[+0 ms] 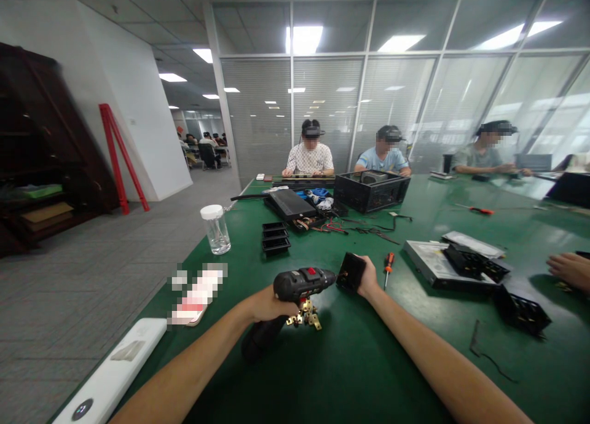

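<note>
My left hand (267,305) is wrapped round the grip of a black cordless drill (302,284), whose chuck points right. Its tip meets, or comes very close to, a small black plastic box (351,271); exact contact I cannot make out. That box is held up by my right hand (367,278), fingers closed on its right side and partly hidden behind it. Under the drill lies a small heap of brass-coloured metal pieces (310,317) on the green table (332,375). Right of my right hand rests a screwdriver (389,265) with an orange and black handle.
Stacked black trays (275,239) and a clear jar (216,230) stand left. Beyond are a black metal case (372,190), a black panel (291,204) and loose wires. At right lie a silver drive-like unit (431,267), black plastic parts (520,310) and another person's hand (569,269). Several people sit opposite.
</note>
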### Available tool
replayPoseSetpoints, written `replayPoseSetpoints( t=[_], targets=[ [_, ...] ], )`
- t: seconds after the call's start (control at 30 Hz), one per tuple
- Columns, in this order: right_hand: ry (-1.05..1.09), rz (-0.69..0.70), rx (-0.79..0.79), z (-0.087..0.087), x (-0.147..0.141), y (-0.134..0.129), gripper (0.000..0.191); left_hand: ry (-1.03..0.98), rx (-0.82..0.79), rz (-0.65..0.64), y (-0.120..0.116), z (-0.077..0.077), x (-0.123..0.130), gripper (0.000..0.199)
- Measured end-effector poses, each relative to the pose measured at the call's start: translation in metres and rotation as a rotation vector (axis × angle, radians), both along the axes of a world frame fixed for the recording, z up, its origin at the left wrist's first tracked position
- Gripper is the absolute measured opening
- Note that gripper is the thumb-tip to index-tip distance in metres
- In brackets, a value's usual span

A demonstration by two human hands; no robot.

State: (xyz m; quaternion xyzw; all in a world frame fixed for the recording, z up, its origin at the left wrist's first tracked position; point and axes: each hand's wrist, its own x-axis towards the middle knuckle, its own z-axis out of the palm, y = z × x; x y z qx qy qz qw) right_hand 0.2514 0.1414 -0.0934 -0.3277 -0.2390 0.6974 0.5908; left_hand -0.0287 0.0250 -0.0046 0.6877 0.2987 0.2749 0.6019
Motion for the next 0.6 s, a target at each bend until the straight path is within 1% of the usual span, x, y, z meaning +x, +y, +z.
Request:
replayPoseSetpoints(
  t=[0.2, 0.37, 0.5, 0.6],
  targets=[
    [0.018, -0.011, 0.009, 0.0037, -0.0021, -0.0028, 0.016, 0.016, 0.004, -0.002, -0.0007, 0.0023, 0.0002, 0.022],
    [0.000, -0.007, -0.004, 0.0055, -0.0030, -0.0049, 0.017, 0.029, 0.001, 0.009, -0.0001, -0.0007, -0.0012, 0.019],
    [-0.005, -0.015, 0.005, 0.0052, -0.0031, -0.0048, 0.017, 0.051, 0.002, 0.038, -0.0004, -0.0027, -0.0012, 0.020],
    [0.008, -0.023, 0.013, 0.0045, -0.0032, -0.0042, 0.016, 0.045, 0.001, 0.026, -0.0012, -0.0016, -0.0003, 0.021]
  ],
)
